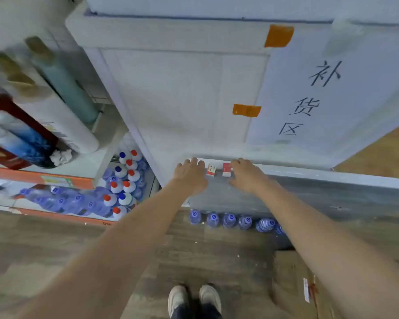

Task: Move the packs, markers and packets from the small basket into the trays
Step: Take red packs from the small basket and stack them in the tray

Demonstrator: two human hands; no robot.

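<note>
Both hands were out on the grey counter (309, 192) — left hand (189, 173) flat with fingers straight, right hand (245, 174) relaxed beside the two red-and-white packs (218, 170) lying between them. They looked light, stiff little cartons — I'd pinch them by the long sides.

Both hands (190, 172) (244, 174) flank two red-white packs (218, 169).
</note>
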